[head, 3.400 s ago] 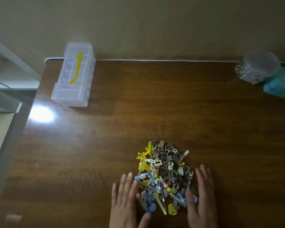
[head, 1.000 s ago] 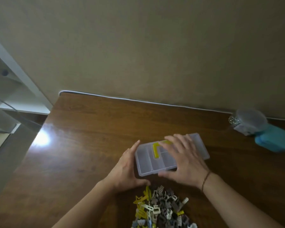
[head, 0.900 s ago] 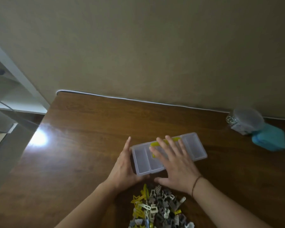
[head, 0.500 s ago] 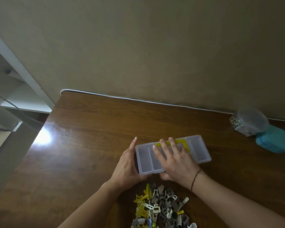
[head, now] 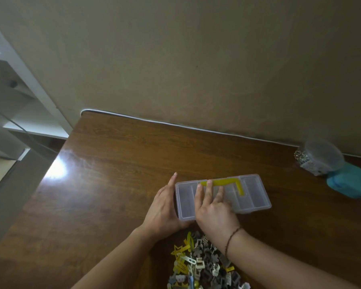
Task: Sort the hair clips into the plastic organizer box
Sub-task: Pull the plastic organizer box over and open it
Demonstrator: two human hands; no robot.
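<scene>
Organizer box (head: pixel 252 197) lies closed on the worktop (head: pixel 113 174). Right hand (head: pixel 214 211) rests flat-fingered on its lid; left hand (head: pixel 165 209) cups its left end. Hair clips (head: pixel 198 268) lie heaped just below.

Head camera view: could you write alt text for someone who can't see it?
Two hands hold a closed clear plastic organizer box on a wooden table: left hand at its end, right hand flat on the lid. A pile of hair clips lies nearer.

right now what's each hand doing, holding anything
Left hand: open, fingers straight, resting against the left end of the organizer box.
Right hand: open, fingers flat on the box lid, holding nothing.
</scene>
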